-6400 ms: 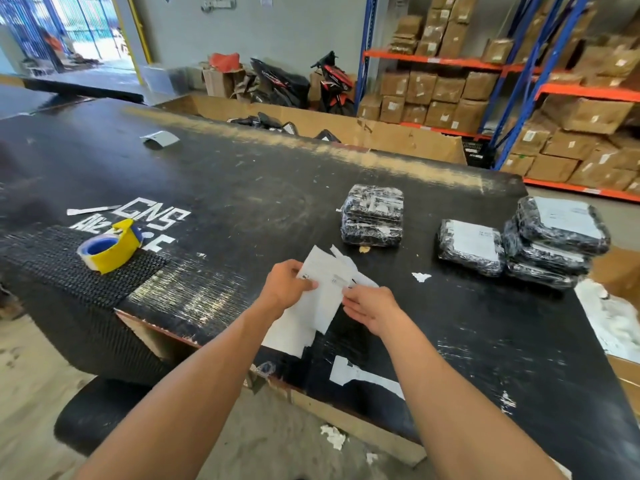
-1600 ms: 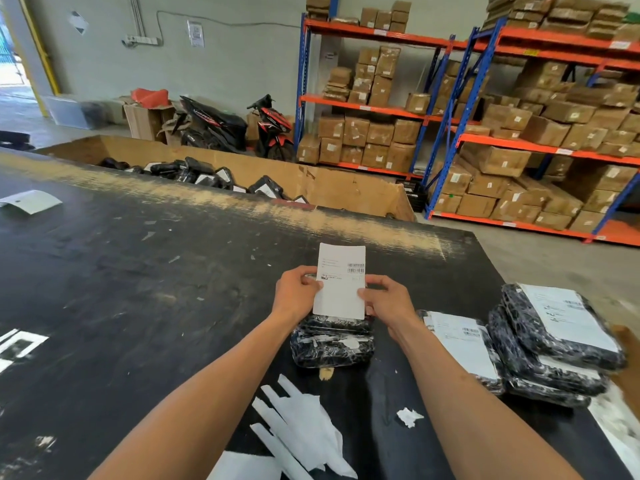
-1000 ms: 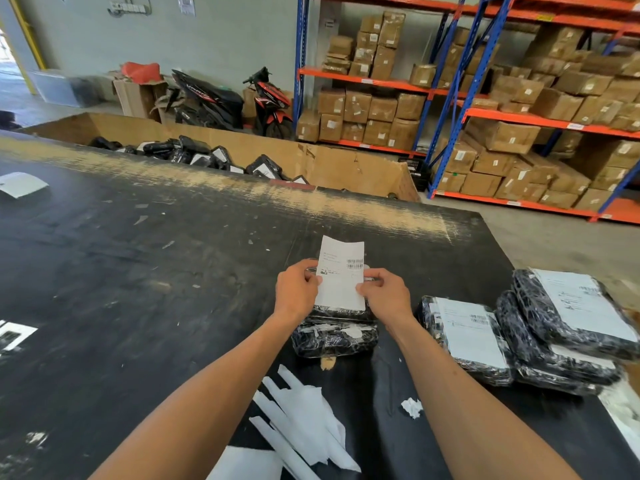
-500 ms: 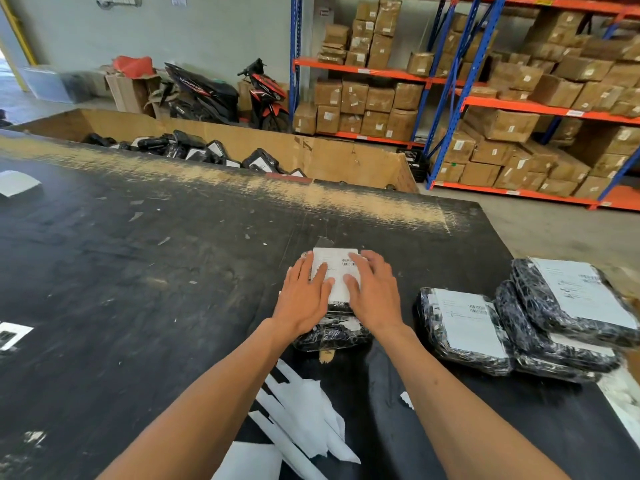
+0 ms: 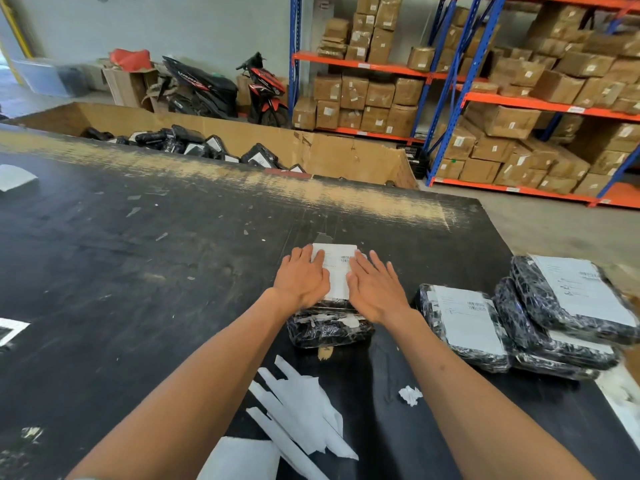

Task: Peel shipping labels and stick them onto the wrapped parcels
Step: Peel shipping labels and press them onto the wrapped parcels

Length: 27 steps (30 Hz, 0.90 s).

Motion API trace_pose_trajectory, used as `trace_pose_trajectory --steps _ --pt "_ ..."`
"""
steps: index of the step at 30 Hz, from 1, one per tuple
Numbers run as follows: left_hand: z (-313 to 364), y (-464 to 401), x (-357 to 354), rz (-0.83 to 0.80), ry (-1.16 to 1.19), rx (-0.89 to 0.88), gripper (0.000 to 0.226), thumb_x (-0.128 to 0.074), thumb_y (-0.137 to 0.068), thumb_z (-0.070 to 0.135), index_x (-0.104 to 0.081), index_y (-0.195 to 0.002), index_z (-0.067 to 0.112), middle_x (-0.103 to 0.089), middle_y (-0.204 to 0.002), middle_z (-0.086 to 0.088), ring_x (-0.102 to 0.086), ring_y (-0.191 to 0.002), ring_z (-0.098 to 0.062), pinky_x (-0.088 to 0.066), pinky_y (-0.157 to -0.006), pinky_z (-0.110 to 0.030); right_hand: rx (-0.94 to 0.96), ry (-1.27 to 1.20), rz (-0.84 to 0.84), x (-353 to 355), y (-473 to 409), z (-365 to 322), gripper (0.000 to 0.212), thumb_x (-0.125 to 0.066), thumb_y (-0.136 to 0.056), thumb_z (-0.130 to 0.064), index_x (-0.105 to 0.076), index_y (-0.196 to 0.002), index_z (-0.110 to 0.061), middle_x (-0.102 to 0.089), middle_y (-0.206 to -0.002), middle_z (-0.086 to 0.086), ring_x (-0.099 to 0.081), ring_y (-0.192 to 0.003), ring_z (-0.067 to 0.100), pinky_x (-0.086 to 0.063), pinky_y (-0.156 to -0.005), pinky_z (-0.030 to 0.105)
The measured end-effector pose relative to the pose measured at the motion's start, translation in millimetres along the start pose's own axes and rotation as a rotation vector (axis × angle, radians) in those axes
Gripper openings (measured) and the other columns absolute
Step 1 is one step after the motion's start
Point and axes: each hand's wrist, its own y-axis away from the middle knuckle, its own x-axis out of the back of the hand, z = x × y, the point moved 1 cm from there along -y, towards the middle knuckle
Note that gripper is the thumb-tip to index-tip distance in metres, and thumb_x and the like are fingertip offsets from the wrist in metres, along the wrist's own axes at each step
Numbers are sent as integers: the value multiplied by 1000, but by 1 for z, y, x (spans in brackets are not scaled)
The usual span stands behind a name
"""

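On the parcel [image 5: 329,327] mid-worktop [image 5: 156,271], both hands press the label [image 5: 337,271] flat: left hand [image 5: 302,280] and right hand [image 5: 375,289], fingers [image 5: 381,268] straight, slightly spread.

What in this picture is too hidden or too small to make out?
Head view only:
- Shipping label: print too small to read; both edges covered by the left hand and right hand.
- Wrapped parcel beneath: top hidden by the label and hands.
- Labelled parcel stack: blurred, lower labels covered.
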Motion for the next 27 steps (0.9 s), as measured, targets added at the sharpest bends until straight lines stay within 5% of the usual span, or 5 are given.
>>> trace_pose_trajectory --steps 8,14,18,23,27 --pt "-13 -34 -11 -123 87 -48 53 -25 -103 31 -31 -153 14 -27 -160 -2 -24 -145 -25 -22 -119 -44 -29 -59 -131 0 -36 -8 56 -13 -108 -39 -10 -163 -33 -1 -170 -15 6 -157 19 4 -126 51" --pt "-7 -53 -4 -146 7 -15 47 -27 -103 34 -40 -145 18 -35 -142 -8 -33 -125 -32 -31 -105 -44 -69 -32 -99 11 -55 -8 55 -20 -103 -37 -25 -158 -39 -22 -165 -10 -20 -146 31 -21 -118 52" --pt "-9 -54 -14 -114 126 30 44 -28 -103 32 -42 -140 14 -39 -140 -11 -33 -131 -32 -29 -111 -46 -64 31 -40 13 -66 -9 50 -24 -103 -35 -38 -151 -33 -34 -157 -3 -28 -137 33 -27 -112 52" --pt "-14 -52 -16 -180 243 164 45 -21 -106 35 -40 -138 11 -40 -141 -10 -39 -130 -37 -36 -105 -51 -140 -32 -60 5 -67 -5 50 -19 -104 -35 -38 -151 -32 -34 -159 -1 -28 -142 33 -23 -116 56" --pt "-4 -43 -12 -179 229 327 53 -16 -105 44 -24 -153 22 -29 -155 -13 -42 -131 -44 -37 -101 -54 -304 -247 -51 -2 -61 -7 55 -17 -107 -38 -19 -161 -27 -15 -169 -5 -15 -154 31 -13 -123 57"
